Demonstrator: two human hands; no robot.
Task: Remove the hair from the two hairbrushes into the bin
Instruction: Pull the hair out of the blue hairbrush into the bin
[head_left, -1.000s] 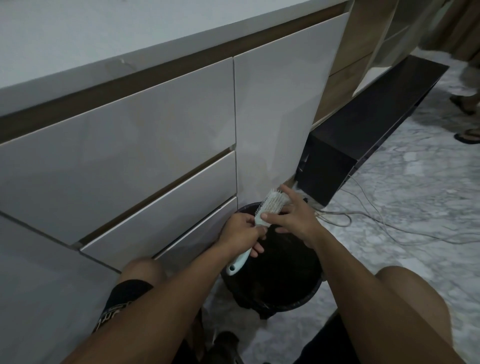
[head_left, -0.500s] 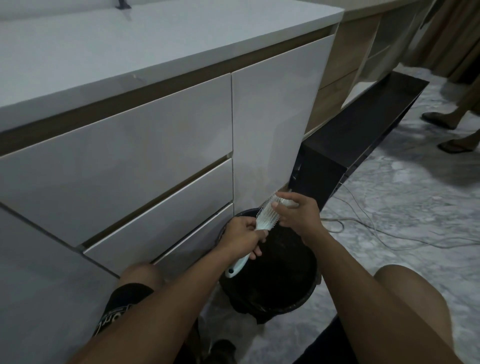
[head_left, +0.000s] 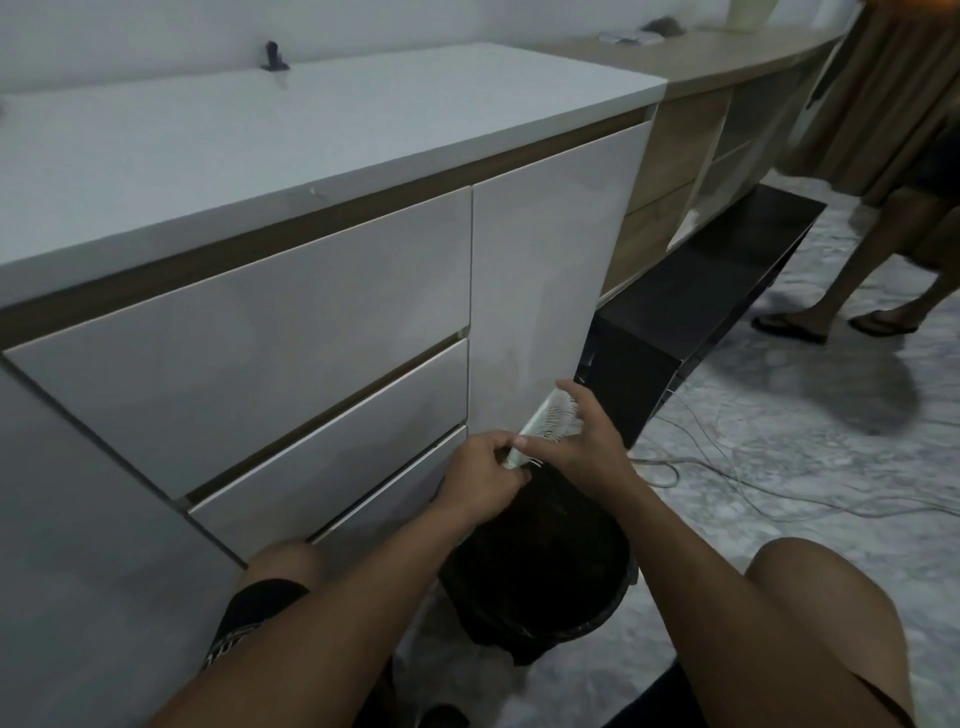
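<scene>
1. Left hand (head_left: 485, 475) grips the hairbrush (head_left: 545, 423) low down, its fingers (head_left: 506, 446) curled round the neck where handle meets head; the handle itself is hidden under the palm
2. Right hand (head_left: 584, 447) sits over the bristle face, fingers half-curled and spread across the brush head, thumb reaching up past the tip; whether they pinch any hair I cannot tell, the strands are too fine to make out
3. The brush hangs directly above the far rim of the black bin (head_left: 540, 566), which sits below both sets of fingers on the marble floor (head_left: 779, 467), so loosened hair should drop straight in
4. Handling, as I judge it: light, stiff plastic, with springy bristles that snag; best steadied at the neck while hair is peeled from the bristle roots outward. The hair is wispy and clingy and likely to stick to fingers
5. Just beyond the fingers stands the white cabinet door (head_left: 545, 260), close enough to knock
6. To the right of the fingers lie a dark low unit (head_left: 701, 291) and loose cables (head_left: 727, 478); further right stands another person's legs (head_left: 872, 260) in sandals, well apart
</scene>
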